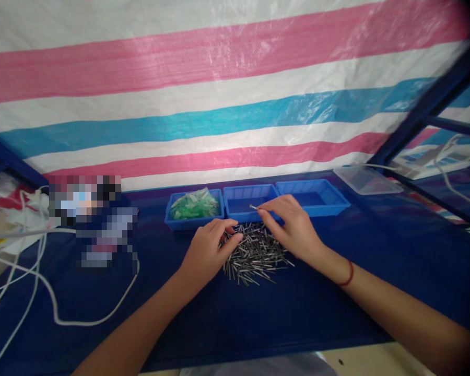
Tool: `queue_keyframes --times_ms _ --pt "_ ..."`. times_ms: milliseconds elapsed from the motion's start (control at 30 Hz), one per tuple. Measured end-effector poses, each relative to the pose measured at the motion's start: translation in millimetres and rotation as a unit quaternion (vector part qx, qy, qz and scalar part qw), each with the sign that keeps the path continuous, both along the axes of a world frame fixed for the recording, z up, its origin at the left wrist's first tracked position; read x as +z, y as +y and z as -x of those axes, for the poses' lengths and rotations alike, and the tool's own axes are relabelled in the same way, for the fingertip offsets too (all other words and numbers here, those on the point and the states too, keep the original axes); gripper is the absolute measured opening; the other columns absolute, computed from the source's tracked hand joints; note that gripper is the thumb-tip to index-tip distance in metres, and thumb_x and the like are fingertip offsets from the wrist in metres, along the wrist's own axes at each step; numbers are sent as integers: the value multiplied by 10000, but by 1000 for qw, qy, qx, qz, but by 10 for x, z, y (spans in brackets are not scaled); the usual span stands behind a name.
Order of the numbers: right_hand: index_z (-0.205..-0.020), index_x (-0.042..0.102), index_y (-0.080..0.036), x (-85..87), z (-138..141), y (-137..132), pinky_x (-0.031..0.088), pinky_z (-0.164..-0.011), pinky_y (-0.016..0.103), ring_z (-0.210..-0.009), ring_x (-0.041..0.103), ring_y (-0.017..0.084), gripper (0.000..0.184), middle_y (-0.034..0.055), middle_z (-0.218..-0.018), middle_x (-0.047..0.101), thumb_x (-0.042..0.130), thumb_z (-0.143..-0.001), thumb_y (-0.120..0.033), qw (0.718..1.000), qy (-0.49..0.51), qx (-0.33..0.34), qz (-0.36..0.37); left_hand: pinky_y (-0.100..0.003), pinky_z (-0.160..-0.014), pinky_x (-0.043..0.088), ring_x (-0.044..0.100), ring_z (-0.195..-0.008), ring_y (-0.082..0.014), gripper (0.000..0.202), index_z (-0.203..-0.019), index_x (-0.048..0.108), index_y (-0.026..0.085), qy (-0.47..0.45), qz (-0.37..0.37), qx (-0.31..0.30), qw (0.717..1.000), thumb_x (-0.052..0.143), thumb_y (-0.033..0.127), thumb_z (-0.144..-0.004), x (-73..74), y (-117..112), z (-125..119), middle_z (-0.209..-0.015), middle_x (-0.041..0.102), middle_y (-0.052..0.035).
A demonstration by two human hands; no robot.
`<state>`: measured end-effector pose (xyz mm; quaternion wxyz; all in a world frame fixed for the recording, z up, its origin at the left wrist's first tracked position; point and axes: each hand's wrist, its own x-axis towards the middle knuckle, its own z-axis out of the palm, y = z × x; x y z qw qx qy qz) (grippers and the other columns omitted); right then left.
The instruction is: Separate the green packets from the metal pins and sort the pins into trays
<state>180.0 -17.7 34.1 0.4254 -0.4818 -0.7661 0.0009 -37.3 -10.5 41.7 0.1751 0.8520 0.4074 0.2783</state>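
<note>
A heap of small metal pins (254, 256) lies on the dark blue table (258, 318) between my hands. My right hand (292, 224) rests at the heap's far right edge and pinches one metal pin (254, 207) between thumb and forefinger, over the middle blue tray (247, 202). My left hand (209, 248) sits at the heap's left side, fingers curled down with their tips among the pins; what they hold is not visible. A red cord circles my right wrist.
Three blue trays stand in a row behind the heap: the left tray (172, 222) holds green plastic parts (194, 204), the right tray (317, 200) looks bare. A clear lidded box (366, 180) sits far right. White cables (55, 297) trail at left. A striped tarp hangs behind.
</note>
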Motion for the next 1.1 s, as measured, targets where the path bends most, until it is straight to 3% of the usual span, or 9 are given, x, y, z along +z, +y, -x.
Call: queue_keyframes --times_ms 100,200,400,533,800,967,1100 --pt "-987 682 -175 11 -106 173 410 -811 411 -889 544 248 251 86 -903 687 489 -919 -321 992 -90 -85 -14 -293 -797 434 601 -894 -169 176 -1008 635 209 94 5 -77 993 484 266 -939 25 68 83 -975 660 -22" --pt "-1172 610 -138 -20 -125 217 408 -821 436 -919 519 273 373 117 -977 661 501 -905 -375 986 -131 -107 -13 -300 -800 422 595 -897 -175 181 -960 649 204 165 -11 -129 978 474 243 -937 26 74 115 -978 659 -33" --pt "-1156 601 -187 -84 17 -11 443 -826 432 -918 543 253 294 93 -984 665 518 -887 -272 995 -94 18 -2 -311 -731 386 584 -814 -186 193 -925 635 193 182 -42 -73 980 532 355 -912 -47 1 16 -914 657 -42" --pt "-1079 637 -205 -120 52 -100 446 -834 434 -922 559 241 231 87 -994 672 542 -871 -242 993 -92 74 27 -311 -716 359 578 -813 -183 138 -912 628 203 175 -35 -58 982 586 331 -886 -91 -23 -34 -921 663 -22" --pt "-968 659 -198 -171 24 -103 447 -831 428 -919 566 233 145 81 -947 676 565 -874 -256 987 -98 114 58 -287 -731 363 590 -900 -172 95 -897 624 207 99 31 -13 995 560 276 -906 -106 -10 -49 -961 645 -6" --pt "-927 652 -213 -156 60 -136 473 -782 389 -853 595 210 119 65 -881 691 571 -886 -290 988 11 126 93 -268 -720 392 591 -801 -144 117 -900 625 192 -12 70 1 997 537 269 -911 -64 -20 -71 -895 649 -6" --pt "-869 658 -219 -157 86 -167 496 -704 334 -779 615 185 145 49 -832 684 579 -879 -341 975 125 93 158 -259 -717 421 590 -747 -133 112 -889 622 184 -89 100 -1 991 562 278 -889 -68 -79 -110 -844 654 -5"
